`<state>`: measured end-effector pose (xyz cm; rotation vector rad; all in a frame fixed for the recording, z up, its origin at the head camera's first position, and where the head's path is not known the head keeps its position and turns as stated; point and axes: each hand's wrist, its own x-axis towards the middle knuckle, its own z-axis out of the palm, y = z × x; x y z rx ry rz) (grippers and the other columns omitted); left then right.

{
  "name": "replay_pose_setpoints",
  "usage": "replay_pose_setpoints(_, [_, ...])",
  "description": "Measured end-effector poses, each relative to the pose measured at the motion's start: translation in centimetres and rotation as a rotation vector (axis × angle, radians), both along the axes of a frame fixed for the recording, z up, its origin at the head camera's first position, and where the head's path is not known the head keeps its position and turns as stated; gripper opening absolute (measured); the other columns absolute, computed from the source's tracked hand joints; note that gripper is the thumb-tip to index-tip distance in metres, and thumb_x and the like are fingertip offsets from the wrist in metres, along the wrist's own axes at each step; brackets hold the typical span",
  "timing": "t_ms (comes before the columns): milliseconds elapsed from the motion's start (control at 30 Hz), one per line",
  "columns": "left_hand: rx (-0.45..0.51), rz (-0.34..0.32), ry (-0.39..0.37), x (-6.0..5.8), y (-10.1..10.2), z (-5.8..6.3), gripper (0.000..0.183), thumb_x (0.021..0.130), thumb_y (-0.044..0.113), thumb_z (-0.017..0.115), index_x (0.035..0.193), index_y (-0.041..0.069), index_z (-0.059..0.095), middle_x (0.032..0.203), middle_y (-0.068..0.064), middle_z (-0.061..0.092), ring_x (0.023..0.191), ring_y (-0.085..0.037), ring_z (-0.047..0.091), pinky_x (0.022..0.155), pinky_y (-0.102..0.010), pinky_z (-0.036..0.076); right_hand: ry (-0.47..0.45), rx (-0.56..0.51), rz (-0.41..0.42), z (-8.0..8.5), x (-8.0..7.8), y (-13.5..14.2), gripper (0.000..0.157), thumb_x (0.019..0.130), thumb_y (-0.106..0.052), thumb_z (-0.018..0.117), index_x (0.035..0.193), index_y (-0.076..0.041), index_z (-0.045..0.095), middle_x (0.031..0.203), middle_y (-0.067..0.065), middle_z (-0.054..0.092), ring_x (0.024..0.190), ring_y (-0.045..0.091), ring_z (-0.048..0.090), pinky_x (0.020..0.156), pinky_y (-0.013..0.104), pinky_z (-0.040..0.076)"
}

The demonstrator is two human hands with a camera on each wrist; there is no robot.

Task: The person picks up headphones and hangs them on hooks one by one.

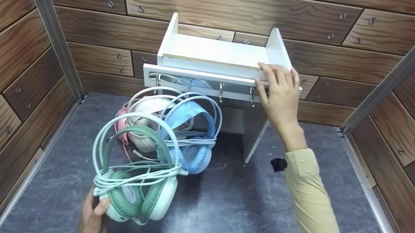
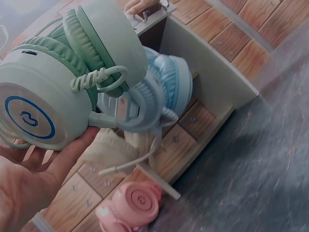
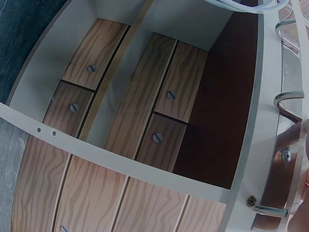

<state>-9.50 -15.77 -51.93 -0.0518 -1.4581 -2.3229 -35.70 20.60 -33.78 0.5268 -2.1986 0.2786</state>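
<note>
My left hand [image 1: 93, 214] grips a mint-green headset [image 1: 170, 196] by one ear cup, thumb in front; its cable is wound around it. In the left wrist view, fingers [image 2: 72, 152] support the cup from below. My right hand [image 1: 281, 96] rests on the upper right front of a white shelf stand [image 1: 216, 50], its fingers across the top edge and its thumb by the hook rail [image 1: 237, 95]. Behind the green headset, a blue headset [image 1: 201, 160], a white headset [image 1: 143, 140] and a pink headset [image 1: 121, 120] hang below the left part of the rail.
Several metal hooks [image 1: 221, 93] line the rail; those on the right carry nothing. A small black object [image 1: 278, 165] shows beside the right sleeve. Wood-patterned panels [image 1: 238, 9] enclose the stand at the back and sides, above a dark grey floor [image 1: 218, 215].
</note>
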Motion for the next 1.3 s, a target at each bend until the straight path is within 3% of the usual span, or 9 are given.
replay_pose_setpoints(200, [-0.010,-0.036,-0.025,-0.2,1.2,1.0,0.057,0.082,0.008,0.044,0.136,-0.003,0.032,0.123,-0.008,0.051,0.110,-0.017,0.051,0.094,-0.024,0.042,0.000,-0.009,0.006,0.0,0.0,0.0,0.042,0.095,-0.045,0.041,0.131,-0.026,0.048,0.121,0.001,0.053,0.118,0.022,0.044,0.111,0.040,0.012])
replay_pose_setpoints(567, [0.002,-0.130,0.042,-0.9,3.3,1.4,0.063,0.080,0.004,0.047,0.139,-0.006,0.025,0.129,-0.012,0.047,0.115,-0.019,0.049,0.097,-0.027,0.041,-0.005,-0.009,0.004,0.0,-0.1,0.0,0.042,0.095,-0.044,0.040,0.132,-0.026,0.047,0.121,0.001,0.053,0.118,0.022,0.044,0.111,0.041,0.013])
replay_pose_setpoints(833, [-0.025,-0.161,-0.036,-1.4,4.8,2.1,0.068,0.081,0.006,0.052,0.142,-0.002,0.022,0.136,-0.018,0.037,0.122,-0.020,0.043,0.098,-0.028,0.040,-0.005,-0.007,-0.003,-0.1,0.0,0.0,0.041,0.095,-0.044,0.040,0.132,-0.026,0.047,0.121,0.001,0.053,0.117,0.022,0.043,0.110,0.040,0.013])
replay_pose_setpoints(1300, [-0.018,-0.201,0.071,-2.6,6.9,2.9,0.069,0.080,0.005,0.056,0.142,0.000,0.025,0.140,-0.021,0.034,0.128,-0.023,0.037,0.103,-0.028,0.034,-0.005,-0.014,0.007,-0.1,0.0,0.0,0.042,0.095,-0.045,0.041,0.132,-0.026,0.047,0.122,0.001,0.053,0.118,0.021,0.043,0.110,0.041,0.013])
